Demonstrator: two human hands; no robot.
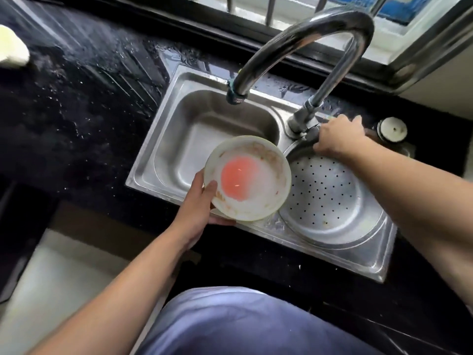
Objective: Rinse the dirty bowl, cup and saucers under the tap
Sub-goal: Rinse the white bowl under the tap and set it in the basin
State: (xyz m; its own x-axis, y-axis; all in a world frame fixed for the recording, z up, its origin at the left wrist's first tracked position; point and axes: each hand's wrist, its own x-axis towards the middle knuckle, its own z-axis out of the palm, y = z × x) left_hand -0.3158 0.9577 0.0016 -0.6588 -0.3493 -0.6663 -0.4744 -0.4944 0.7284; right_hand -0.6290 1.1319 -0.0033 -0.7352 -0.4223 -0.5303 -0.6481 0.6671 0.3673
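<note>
Head view: left hand (pixel 198 213), fingers clamped on the dirty bowl (pixel 247 178), holds it over the sink (pixel 153 160). Right hand (pixel 337 137) grips the tap (pixel 302 47) handle; no water runs. Rinsing not started; cup and saucers unseen.

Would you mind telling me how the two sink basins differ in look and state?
The left basin is rectangular with a smooth floor; the right basin is round with a perforated floor. The dirty bowl, held in the left hand, hangs over the left basin's edge; nothing is held over the right. Both are shiny steel.
</note>
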